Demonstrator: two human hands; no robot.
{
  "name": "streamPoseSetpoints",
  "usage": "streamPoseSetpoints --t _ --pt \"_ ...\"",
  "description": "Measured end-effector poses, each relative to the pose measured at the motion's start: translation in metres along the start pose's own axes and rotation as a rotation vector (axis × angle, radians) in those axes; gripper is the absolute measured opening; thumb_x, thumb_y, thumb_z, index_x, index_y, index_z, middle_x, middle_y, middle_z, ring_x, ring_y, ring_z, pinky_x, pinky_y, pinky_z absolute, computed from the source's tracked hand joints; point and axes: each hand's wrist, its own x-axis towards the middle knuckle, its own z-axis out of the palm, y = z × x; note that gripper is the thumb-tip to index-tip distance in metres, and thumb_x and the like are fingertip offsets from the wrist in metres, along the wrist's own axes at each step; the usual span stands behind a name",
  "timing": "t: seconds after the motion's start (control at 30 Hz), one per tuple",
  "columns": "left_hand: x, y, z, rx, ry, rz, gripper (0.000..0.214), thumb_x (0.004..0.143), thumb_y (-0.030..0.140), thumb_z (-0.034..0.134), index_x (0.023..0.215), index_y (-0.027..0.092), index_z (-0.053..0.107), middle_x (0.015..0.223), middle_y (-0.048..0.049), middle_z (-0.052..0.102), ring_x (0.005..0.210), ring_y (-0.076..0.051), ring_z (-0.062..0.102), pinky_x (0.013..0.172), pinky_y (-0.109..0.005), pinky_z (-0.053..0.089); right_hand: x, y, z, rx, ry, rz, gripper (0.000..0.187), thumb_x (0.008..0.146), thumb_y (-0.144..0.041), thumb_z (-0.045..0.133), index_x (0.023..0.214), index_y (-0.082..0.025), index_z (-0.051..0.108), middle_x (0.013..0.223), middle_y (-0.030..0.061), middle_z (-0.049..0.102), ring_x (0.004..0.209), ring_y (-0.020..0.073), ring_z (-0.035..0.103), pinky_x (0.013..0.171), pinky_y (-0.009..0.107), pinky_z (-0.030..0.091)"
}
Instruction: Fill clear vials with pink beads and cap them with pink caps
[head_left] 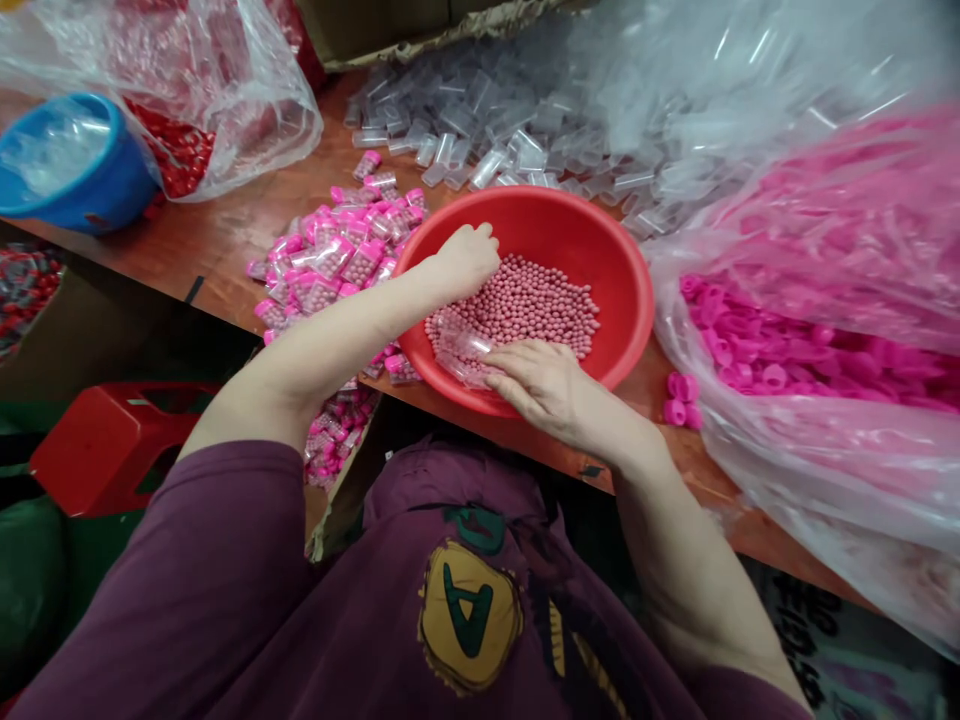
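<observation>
Head view: L hand (pixel 466 262) bunched, fingers curled by rim of red plastic basin (pixel 585 225); R hand (pixel 536 385) lies over clear plastic tube (pixel 461 355) in basin, on pink beads (pixel 525 305), grip unclear. Tube prob light, stiff, best held by body; beads prob light, slippery, roll easily; capped filled tubes (pixel 330 260) piled beside basin

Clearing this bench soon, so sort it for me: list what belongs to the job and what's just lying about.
Job:
left hand
right hand
pink beads
red basin
clear tube
filled tubes
empty tubes
pink caps

Lying about:
blue bowl
red stool
</observation>
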Motion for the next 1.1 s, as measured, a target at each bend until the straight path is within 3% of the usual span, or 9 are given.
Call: streamPoseSetpoints --t 0.1,0.2,0.3,0.37,0.47,0.57,0.7,0.9,1.1 --pt "0.010 0.016 0.004 -0.003 -0.086 0.087 0.053 0.100 -0.002 0.038 0.129 -0.001 0.083 0.125 -0.0303 0.080 0.126 -0.037 0.073 0.106 -0.045 0.053 -0.043 -0.010 -0.001 -0.030 0.311 0.041 0.034 0.118 -0.038 0.054 0.138 -0.022 0.077 0.130 0.0144 0.084 0.122 0.0306 0.077 0.110 0.050 0.056" --pt "0.023 0.043 0.011 -0.086 -0.120 0.139 0.050 0.102 0.000 0.042 0.130 0.001 0.083 0.128 -0.0270 0.081 0.122 -0.032 0.075 0.105 -0.037 0.051 -0.093 0.005 0.002 0.032 0.637 0.133 0.022 0.113 -0.030 0.065 0.127 -0.026 0.081 0.117 0.0090 0.087 0.110 0.0254 0.082 0.103 0.044 0.061" --pt "0.037 0.075 0.018 -0.247 -0.091 0.133 0.041 0.090 0.001 0.059 0.121 0.003 0.085 0.120 -0.0217 0.082 0.112 -0.030 0.075 0.098 -0.035 0.051 -0.144 0.044 0.011 0.058 0.964 0.537 0.025 0.111 -0.036 0.065 0.123 -0.025 0.083 0.108 0.0106 0.088 0.100 0.0250 0.083 0.093 0.042 0.063" --pt "0.044 0.092 0.017 -0.435 -0.088 0.130 0.029 0.080 0.003 0.069 0.104 0.005 0.086 0.100 -0.0154 0.080 0.097 -0.027 0.071 0.092 -0.036 0.051 -0.171 0.074 0.020 0.079 1.040 0.813 0.031 0.107 -0.039 0.060 0.121 -0.022 0.082 0.098 0.0101 0.085 0.088 0.0246 0.080 0.086 0.042 0.064" --pt "0.046 0.107 0.006 -0.658 -0.099 0.145 0.013 0.077 0.009 0.074 0.088 0.010 0.081 0.077 -0.0042 0.069 0.078 -0.020 0.061 0.081 -0.035 0.049 -0.187 0.108 0.037 -0.025 0.907 0.966 0.028 0.101 -0.035 0.057 0.108 -0.020 0.080 0.094 0.0105 0.081 0.089 0.0276 0.076 0.093 0.047 0.063" --pt "0.035 0.104 -0.010 -0.873 -0.055 0.126 0.017 0.081 0.012 0.072 0.096 0.011 0.081 0.083 -0.0006 0.072 0.078 -0.015 0.062 0.080 -0.031 0.049 -0.172 0.120 0.051 -0.217 0.695 1.043 0.031 0.099 -0.037 0.061 0.115 -0.017 0.078 0.115 0.0190 0.081 0.108 0.0342 0.073 0.106 0.054 0.060" --pt "0.006 0.085 -0.026 -1.461 0.005 -0.042 0.018 0.080 0.008 0.075 0.097 0.011 0.080 0.095 -0.0025 0.078 0.089 -0.013 0.068 0.089 -0.029 0.054 -0.144 0.124 0.060 -0.333 0.599 1.137 0.046 0.097 -0.036 0.060 0.133 -0.011 0.074 0.128 0.0260 0.075 0.111 0.0384 0.071 0.102 0.058 0.060" --pt "-0.051 0.065 -0.026 -2.042 -0.067 -0.289 0.019 0.093 0.008 0.067 0.108 0.010 0.079 0.101 -0.0095 0.082 0.087 -0.014 0.077 0.084 -0.030 0.063 -0.127 0.139 0.061 -0.289 0.625 0.893 0.046 0.095 -0.039 0.056 0.128 -0.013 0.076 0.122 0.0251 0.073 0.107 0.0379 0.070 0.099 0.059 0.061" --pt "-0.088 0.063 -0.018 -2.375 -0.025 -0.321 0.026 0.099 0.006 0.064 0.121 0.012 0.076 0.106 -0.0129 0.086 0.096 -0.020 0.084 0.090 -0.032 0.065 -0.112 0.144 0.055 -0.189 0.642 0.736 0.042 0.099 -0.041 0.048 0.119 -0.017 0.076 0.110 0.0243 0.078 0.104 0.0357 0.073 0.101 0.054 0.060"
